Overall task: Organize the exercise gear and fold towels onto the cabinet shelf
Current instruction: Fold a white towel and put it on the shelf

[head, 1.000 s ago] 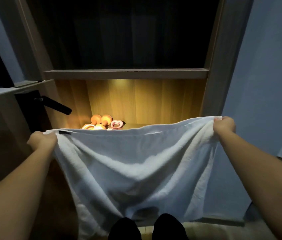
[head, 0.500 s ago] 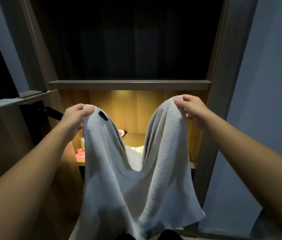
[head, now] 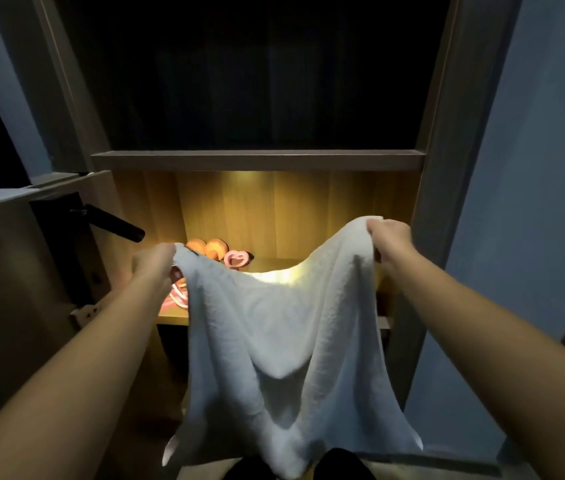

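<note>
1. Dim room; lit cabinet shelf straight ahead.
2. Orange and pink exercise gear already on shelf, left side.
3. White towel unfolded, hanging before shelf, top corners pinched in fingers of left hand and right hand.
4. Folding and shelving likely still to do.

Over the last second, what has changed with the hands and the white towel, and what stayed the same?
The left hand and right hand came closer together, rose, then dropped a little toward the lit shelf. The white towel, stretched wide before, now sags in the middle. Nothing was let go: both hands grip its top corners as before. The orange and pink gear stayed on the shelf.
</note>
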Motion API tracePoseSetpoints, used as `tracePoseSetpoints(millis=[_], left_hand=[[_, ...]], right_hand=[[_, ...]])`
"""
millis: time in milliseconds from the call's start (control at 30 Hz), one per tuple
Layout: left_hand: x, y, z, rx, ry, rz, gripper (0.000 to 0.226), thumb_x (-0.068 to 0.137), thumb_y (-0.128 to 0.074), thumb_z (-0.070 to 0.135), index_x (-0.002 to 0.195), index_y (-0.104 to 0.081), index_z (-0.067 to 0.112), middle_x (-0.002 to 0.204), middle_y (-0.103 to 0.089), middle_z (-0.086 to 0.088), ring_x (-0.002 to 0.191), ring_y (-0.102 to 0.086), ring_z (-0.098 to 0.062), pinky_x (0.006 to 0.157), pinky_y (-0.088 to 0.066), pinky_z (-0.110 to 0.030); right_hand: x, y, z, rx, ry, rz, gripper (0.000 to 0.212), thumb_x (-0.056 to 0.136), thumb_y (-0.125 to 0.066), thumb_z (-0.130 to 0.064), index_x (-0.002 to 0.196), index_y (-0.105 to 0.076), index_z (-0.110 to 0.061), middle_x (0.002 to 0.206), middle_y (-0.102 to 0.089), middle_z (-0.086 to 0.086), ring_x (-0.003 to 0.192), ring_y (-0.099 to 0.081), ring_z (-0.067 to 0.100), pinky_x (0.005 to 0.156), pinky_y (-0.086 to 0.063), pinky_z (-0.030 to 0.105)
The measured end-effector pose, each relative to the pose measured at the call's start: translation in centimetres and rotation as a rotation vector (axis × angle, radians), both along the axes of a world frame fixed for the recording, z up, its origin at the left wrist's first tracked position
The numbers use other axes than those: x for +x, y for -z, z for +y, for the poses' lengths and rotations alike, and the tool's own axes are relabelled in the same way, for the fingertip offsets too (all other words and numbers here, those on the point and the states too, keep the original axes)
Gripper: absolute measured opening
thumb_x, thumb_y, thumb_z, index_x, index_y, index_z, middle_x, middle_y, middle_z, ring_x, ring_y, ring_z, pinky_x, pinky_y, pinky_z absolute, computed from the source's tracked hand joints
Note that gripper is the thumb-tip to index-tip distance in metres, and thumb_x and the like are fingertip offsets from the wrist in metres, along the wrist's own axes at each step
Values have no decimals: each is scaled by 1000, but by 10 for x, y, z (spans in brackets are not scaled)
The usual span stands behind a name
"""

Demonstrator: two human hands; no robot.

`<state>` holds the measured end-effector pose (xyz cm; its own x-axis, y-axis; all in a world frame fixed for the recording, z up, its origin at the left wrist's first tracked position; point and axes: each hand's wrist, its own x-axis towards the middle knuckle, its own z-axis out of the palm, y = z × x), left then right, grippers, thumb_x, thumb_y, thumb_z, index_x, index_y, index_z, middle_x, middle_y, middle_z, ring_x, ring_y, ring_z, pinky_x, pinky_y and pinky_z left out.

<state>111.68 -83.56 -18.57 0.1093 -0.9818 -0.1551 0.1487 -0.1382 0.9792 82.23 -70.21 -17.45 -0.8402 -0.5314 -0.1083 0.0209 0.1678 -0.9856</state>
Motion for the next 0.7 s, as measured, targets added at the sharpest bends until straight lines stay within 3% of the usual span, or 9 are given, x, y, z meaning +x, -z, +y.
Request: tracePoseSetpoints(millis=[67,167,267,333,467,600,700], left_hand=[[-23,0,8,-49,150,19,16,89,-53,-4,78,-60,4,79,-61,-10,63,-63,-18,41,-49,-18],[-54,-9,33,-99,406,-52,14,89,-54,-6,79,-62,-2,71,-64,-11,52,-68,-16,46,-54,-22],[-70,-17,43,-74,517,-68,6,87,-57,-8,85,-63,-8,77,-65,-17,59,-69,-22,49,-55,-25],[-74,-18,46,-65,560,-118,6,84,-62,-8,88,-66,-10,77,-67,-17,65,-71,-25,53,-56,-25],[-71,-16,45,-47,600,-170,8,85,-68,-1,92,-69,-6,77,-70,-14,70,-73,-23,55,-56,-25],[-71,-12,46,-50,620,-255,8,87,-68,2,93,-67,-3,87,-71,-17,75,-72,-24,66,-60,-32],[-69,-13,46,-43,604,-252,7,86,-69,2,91,-67,-2,86,-71,-18,68,-72,-22,57,-58,-28]], right_hand=[[12,4,-13,-43,-163,165,14,95,-58,-26,95,-65,-14,93,-63,4,84,-60,17,69,-55,27],[48,2,-18,-56,-346,342,26,91,-60,-26,85,-66,-1,81,-53,9,77,-50,19,65,-49,34],[69,-1,-22,-89,-448,432,24,90,-62,-25,74,-63,-7,72,-47,8,70,-43,18,61,-36,32],[76,-1,-21,-41,-484,531,29,91,-63,-29,71,-65,-8,70,-54,6,69,-48,16,62,-41,33],[76,3,-20,1,-493,609,26,89,-67,-31,86,-75,-7,87,-69,12,84,-65,26,74,-56,41],[79,13,-27,67,-514,713,24,88,-69,-32,81,-74,-10,79,-68,8,76,-64,20,60,-52,29],[72,17,-30,65,-412,773,24,90,-66,-33,81,-74,-12,74,-67,4,73,-64,17,64,-55,32]])
